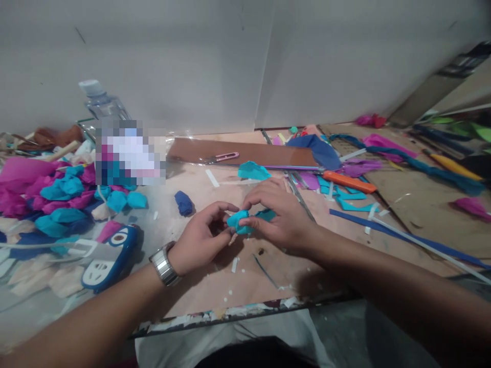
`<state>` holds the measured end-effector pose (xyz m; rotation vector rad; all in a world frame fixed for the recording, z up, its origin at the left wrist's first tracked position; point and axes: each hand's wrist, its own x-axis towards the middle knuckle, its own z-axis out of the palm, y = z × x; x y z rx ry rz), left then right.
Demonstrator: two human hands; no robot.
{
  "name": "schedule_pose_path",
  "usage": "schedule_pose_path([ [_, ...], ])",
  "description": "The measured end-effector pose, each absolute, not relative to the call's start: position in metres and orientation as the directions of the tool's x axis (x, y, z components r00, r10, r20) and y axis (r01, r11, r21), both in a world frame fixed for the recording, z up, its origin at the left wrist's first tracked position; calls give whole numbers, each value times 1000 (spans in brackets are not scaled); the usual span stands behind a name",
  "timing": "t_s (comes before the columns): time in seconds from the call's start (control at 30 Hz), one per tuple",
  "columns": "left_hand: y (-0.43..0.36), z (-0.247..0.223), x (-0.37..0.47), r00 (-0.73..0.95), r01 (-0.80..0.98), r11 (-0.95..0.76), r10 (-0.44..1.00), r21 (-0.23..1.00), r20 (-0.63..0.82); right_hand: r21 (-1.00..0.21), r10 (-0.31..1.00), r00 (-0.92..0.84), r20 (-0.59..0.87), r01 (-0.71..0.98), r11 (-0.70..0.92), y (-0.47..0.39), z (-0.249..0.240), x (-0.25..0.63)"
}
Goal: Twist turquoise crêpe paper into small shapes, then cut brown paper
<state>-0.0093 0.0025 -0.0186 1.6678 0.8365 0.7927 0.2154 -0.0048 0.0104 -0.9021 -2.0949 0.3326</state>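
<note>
A small piece of turquoise crepe paper (238,222), bunched up, is held between my two hands above the middle of the table. My left hand (205,232), with a metal watch (165,264) on its wrist, pinches its left side. From the right, my right hand (282,217) grips it between thumb and fingers; more turquoise paper shows behind that thumb. Left of my hands lies a crumpled dark blue paper piece (184,203). Just beyond them rests a flat turquoise paper piece (253,170).
Crumpled pink and turquoise paper (61,184) is heaped at left, by a blue-and-white power strip (111,258) and a plastic bottle (105,105). A brown sheet (245,153) carries a pink cutter (224,157). An orange cutter (349,181) and blue strip (399,232) lie right.
</note>
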Motion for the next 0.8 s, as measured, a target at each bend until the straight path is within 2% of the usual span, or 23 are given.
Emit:
schedule_pose_path([
  [0.13,1,-16,-11,503,229,-360,839,904,207,-485,702,-429,568,514,707,-4,10,215],
  [0.23,-1,-13,-12,493,180,-408,825,895,276,-441,695,-474,540,545,713,-4,8,215],
  [0.37,-3,-13,-11,477,76,-363,831,929,285,-403,675,-521,523,547,734,-5,4,216],
  [0.5,-3,-14,-10,499,31,-234,846,972,188,-381,650,-549,526,531,757,-6,3,217],
  [0.57,-3,-14,-9,509,23,-183,848,983,146,-384,645,-553,527,522,762,-6,3,217],
  [0.8,0,-11,-9,467,-76,-122,873,990,143,-435,676,-522,520,520,736,-7,7,216],
])
